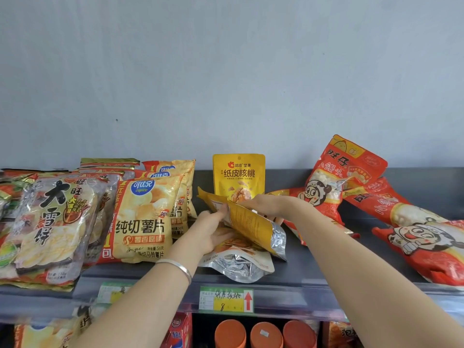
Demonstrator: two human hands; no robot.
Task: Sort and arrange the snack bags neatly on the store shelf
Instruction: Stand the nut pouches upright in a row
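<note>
far left, cracker bags [50, 222] and chip bags [143, 217] stand in leaning rows. at the middle of the shelf [296, 275], the left hand [213, 231] and right hand [263, 205] both grip a tilted pouch [251, 226], fingers closed on its edges, likely to stand it before the upright pouch [238, 177] at the back. a flat pouch [238, 264] lies beneath, in the way. right, red bags [414, 234] sprawl, crowding that slot.

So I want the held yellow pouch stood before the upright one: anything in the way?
Nothing visible does. The held pouch, gripped by left hand and right hand, is right before the upright pouch; a flat pouch lies beneath it.
</note>
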